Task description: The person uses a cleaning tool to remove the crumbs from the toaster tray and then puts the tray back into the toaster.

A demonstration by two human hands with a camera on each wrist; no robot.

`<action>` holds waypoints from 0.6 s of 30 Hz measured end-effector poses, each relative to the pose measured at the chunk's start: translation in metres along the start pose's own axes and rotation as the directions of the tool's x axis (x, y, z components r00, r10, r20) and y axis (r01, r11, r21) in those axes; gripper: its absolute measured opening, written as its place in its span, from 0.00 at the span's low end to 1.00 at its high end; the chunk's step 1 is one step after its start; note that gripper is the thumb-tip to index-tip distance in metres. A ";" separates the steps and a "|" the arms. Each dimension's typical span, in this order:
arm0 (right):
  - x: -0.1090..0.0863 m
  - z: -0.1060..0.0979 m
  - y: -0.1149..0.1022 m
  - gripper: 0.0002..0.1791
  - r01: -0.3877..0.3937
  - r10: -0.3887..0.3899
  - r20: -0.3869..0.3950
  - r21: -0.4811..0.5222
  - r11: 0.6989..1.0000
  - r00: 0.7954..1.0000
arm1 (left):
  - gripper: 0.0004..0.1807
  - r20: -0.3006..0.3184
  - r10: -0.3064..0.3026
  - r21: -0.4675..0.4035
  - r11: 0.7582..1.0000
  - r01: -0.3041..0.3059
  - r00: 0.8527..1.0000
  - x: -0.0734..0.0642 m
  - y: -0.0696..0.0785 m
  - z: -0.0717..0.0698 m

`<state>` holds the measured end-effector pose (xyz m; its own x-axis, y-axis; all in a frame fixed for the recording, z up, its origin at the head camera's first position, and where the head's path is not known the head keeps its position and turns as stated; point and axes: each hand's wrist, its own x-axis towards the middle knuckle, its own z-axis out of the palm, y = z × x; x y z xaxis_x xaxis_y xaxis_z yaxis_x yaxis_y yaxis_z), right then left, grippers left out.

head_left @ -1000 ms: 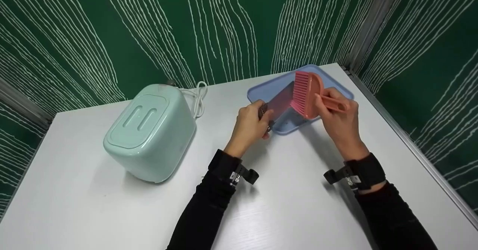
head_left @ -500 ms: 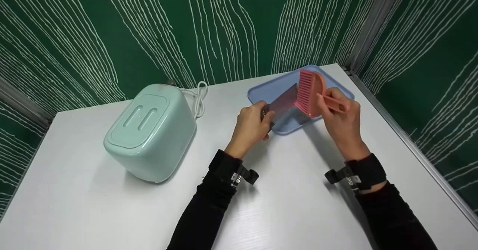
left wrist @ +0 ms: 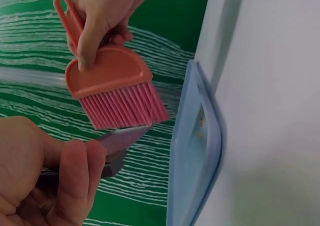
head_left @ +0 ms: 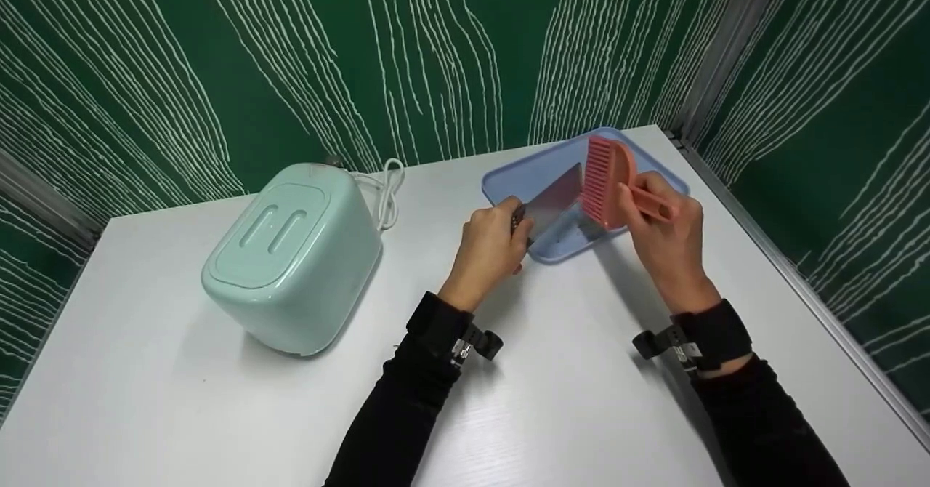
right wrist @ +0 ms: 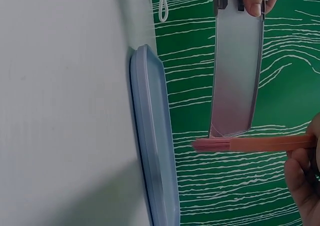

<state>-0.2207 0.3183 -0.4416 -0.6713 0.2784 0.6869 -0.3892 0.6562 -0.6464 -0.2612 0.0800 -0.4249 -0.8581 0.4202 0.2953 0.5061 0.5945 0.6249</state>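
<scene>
My left hand (head_left: 490, 243) pinches the dark end of a metal crumb tray (head_left: 552, 196), thumb on one face. This thin tray with low side edges is tilted above a blue plastic tray (head_left: 534, 173). An orange hand brush (head_left: 617, 182) with pink bristles is gripped by its handle in my right hand (head_left: 665, 240). In the right wrist view the bristles (right wrist: 212, 145) are right at the far end of the crumb tray (right wrist: 237, 71). A few yellowish crumbs (left wrist: 201, 121) lie in the blue tray, seen in the left wrist view.
A mint-green toaster (head_left: 298, 254) stands on the white table (head_left: 567, 400) to the left. Its white cord (head_left: 389, 196) is bundled behind it. Green walls with white streaks (head_left: 450, 58) close off the back and right side, near the blue tray.
The brush has moved slightly right, toward the crumb tray's far end, its bristles now overlapping less of the metal. My left hand has turned the crumb tray a little.
</scene>
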 end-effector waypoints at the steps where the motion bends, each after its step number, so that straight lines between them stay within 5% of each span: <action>1: 0.000 0.000 0.000 0.09 -0.005 0.005 -0.001 -0.005 1.000 1.000 | 0.09 -0.003 0.003 0.007 1.000 -0.003 1.000 0.000 0.000 0.000; 10: 0.001 -0.001 -0.002 0.10 -0.023 0.024 -0.024 0.042 0.999 0.999 | 0.10 -0.041 0.049 0.063 0.997 -0.046 0.998 -0.002 0.000 0.001; 18: 0.004 -0.003 -0.009 0.12 -0.157 0.162 -0.056 0.083 0.984 0.985 | 0.09 -0.042 0.018 0.024 1.000 -0.017 0.999 -0.001 0.000 0.002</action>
<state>-0.2184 0.3154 -0.4321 -0.6891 0.4195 0.5908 -0.3299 0.5443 -0.7713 -0.2606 0.0809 -0.4262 -0.8517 0.4016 0.3366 0.5226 0.6034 0.6024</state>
